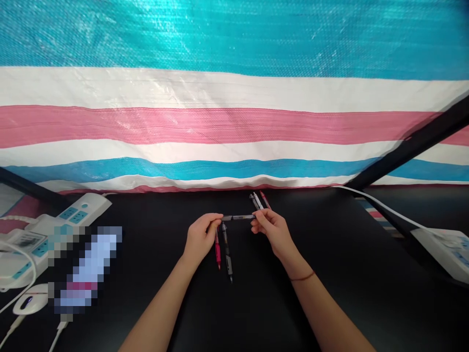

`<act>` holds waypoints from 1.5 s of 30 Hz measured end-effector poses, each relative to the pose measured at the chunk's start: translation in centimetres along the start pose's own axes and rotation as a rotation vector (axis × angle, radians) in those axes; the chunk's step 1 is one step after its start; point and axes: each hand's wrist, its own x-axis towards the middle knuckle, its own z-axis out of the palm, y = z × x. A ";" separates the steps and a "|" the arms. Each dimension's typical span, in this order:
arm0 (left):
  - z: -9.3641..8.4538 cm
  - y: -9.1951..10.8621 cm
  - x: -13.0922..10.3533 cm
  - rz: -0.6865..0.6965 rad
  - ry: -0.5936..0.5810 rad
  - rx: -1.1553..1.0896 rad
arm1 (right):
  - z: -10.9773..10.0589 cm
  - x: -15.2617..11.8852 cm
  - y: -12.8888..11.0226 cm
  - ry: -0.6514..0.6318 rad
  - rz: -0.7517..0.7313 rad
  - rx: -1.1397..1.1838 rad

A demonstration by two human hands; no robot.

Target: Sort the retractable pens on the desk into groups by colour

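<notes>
Pen [240, 217] held level between our left hand [200, 235] and right hand [273, 232].
We pinch one end in each hand, above the black desk [337, 254], nearer its far edge. A pink pen [218, 252] and a grey pen [227, 254] lie just beside our left hand, pointing toward the near edge; more pens [258, 201] (one of them red) lie by the far edge. A white power strip [42, 247] sits toward the far left corner.
</notes>
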 end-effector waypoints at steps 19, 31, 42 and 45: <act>1.1 1.2 -0.6 0.272 -0.176 0.151 | 0.9 -1.1 -1.9 -0.005 -0.240 0.147; 2.0 3.6 -2.2 0.153 -0.274 0.001 | 0.9 -1.8 -2.7 -0.041 -0.438 0.029; 3.0 5.8 -3.5 -0.259 -0.387 -0.319 | 1.2 -2.1 -3.1 -0.032 -0.423 0.045; 3.0 6.0 -3.5 -0.327 -0.372 -0.387 | 1.1 -2.0 -3.0 -0.067 -0.378 0.051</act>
